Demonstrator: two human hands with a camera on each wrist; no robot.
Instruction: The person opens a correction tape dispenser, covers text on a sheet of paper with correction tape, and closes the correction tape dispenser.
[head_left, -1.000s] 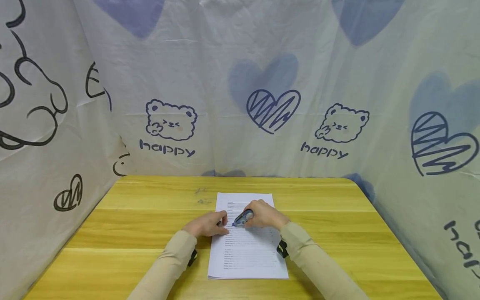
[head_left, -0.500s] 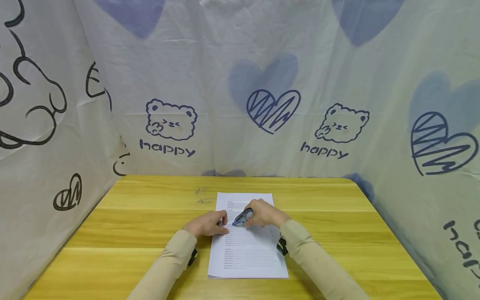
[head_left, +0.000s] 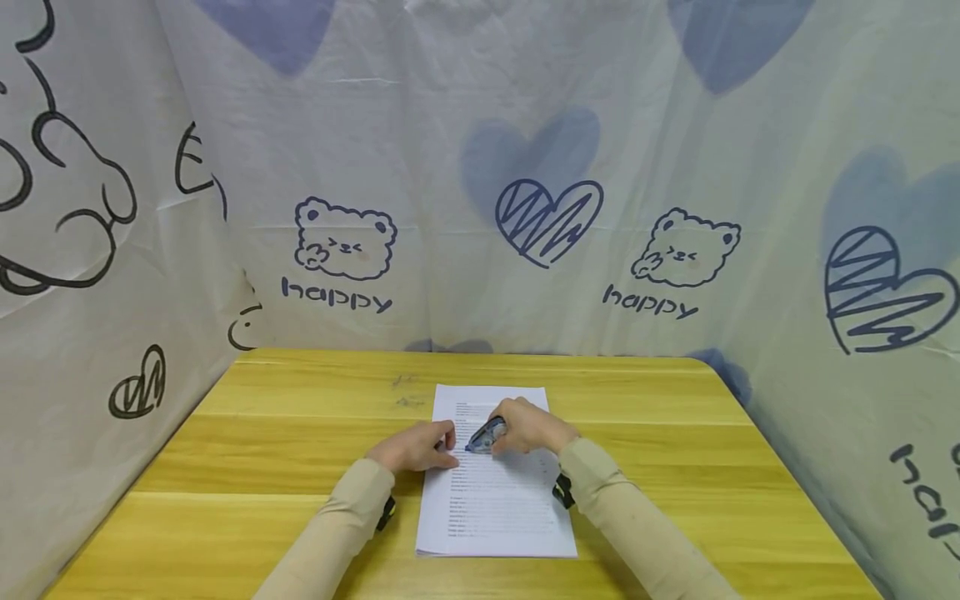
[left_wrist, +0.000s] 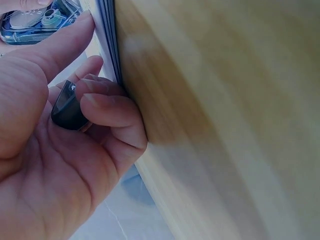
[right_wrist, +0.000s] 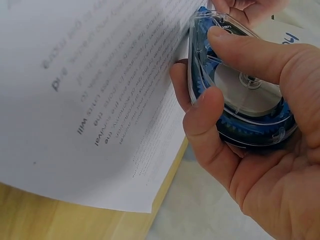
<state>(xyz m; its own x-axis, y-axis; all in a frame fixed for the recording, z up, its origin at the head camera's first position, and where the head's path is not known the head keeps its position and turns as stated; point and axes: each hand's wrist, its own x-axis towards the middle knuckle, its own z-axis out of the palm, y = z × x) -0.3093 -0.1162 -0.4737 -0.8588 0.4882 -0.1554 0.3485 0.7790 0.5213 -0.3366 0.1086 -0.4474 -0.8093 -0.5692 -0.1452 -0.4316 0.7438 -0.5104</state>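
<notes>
Can't read the finely printed sheets [head_left: 497,512] in the head view. Can't see the whole black piece [left_wrist: 68,109], perhaps a cap, partly hidden by the left hand [left_wrist: 55,157]. Find the correction tape [left_wrist: 31,24] cut off in the left wrist view.

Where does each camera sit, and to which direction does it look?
Head: on the head, facing forward and down at the table, paper and patterned cloth; left hand, right hand and sleeves show.
Left wrist: on that wrist, facing the left hand, holding a small dark object; part of the right hand shows.
Right wrist: on that wrist, facing the right hand, gripping a correction tape; part of the left hand shows.
Both wrist views share the correction tape.
</notes>
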